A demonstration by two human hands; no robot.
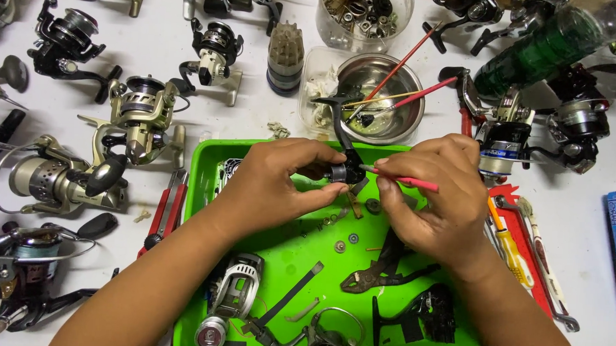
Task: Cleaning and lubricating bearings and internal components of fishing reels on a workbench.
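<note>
My left hand (280, 182) grips a small black reel part (346, 169) with a curved black arm rising from it, held above the green tray (206, 162). My right hand (437, 191) pinches a thin red-handled brush (407, 180), its tip touching the black part. Below the hands, small washers and gears (350, 239) lie loose on the tray floor. A silver reel body (232, 296), a black reel frame (419, 313) and dark pliers (379, 271) rest in the tray's near half.
Several fishing reels (139, 116) crowd the white table on the left and along the back. A metal bowl (382, 94) with red brushes stands behind the tray. A red cutter (167, 212) lies left of it. Screwdrivers and a wrench (523, 255) lie to the right.
</note>
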